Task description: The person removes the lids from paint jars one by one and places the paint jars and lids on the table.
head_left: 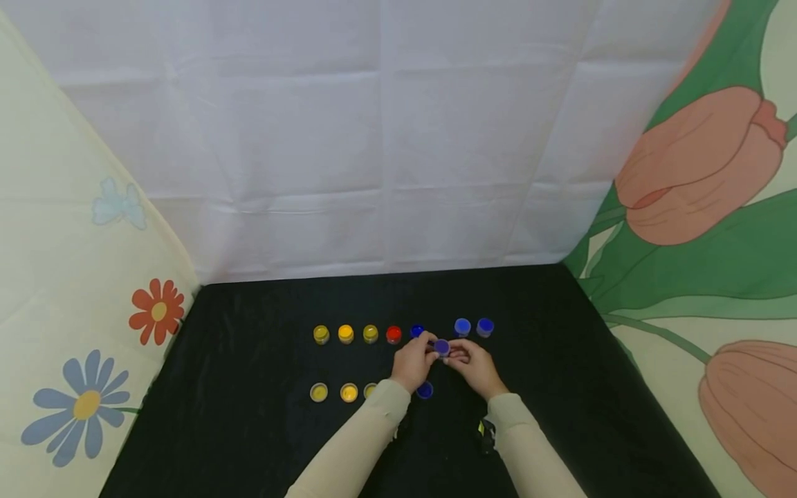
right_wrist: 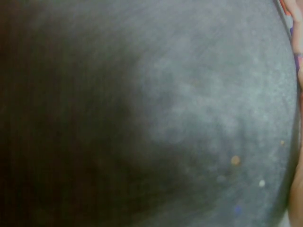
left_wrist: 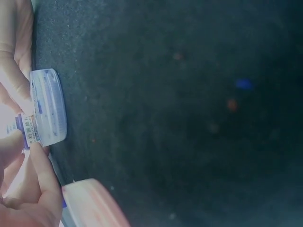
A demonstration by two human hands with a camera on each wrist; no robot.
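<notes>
Both hands meet over the black table at a small purple-topped paint jar (head_left: 442, 347). My left hand (head_left: 411, 362) pinches it from the left, and my right hand (head_left: 476, 366) holds its other side with thumb and fingers. Printed lettering shows on the label of the jar (left_wrist: 29, 130) in the left wrist view, between the fingertips of the left hand (left_wrist: 35, 194) and the right hand (left_wrist: 14, 66). A translucent ribbed lid with blue stains (left_wrist: 49, 106) stands out beside them. The right wrist view catches only an edge of a hand (right_wrist: 297, 189).
Behind the hands runs a row of paint jars: yellow ones, a red jar (head_left: 394, 335), a dark blue jar (head_left: 417, 331) and two blue-topped jars (head_left: 462, 327) at right. Nearer lie round lids, including a yellow lid (head_left: 319, 392) and a dark blue lid (head_left: 425, 391). The left arm covers part of this row.
</notes>
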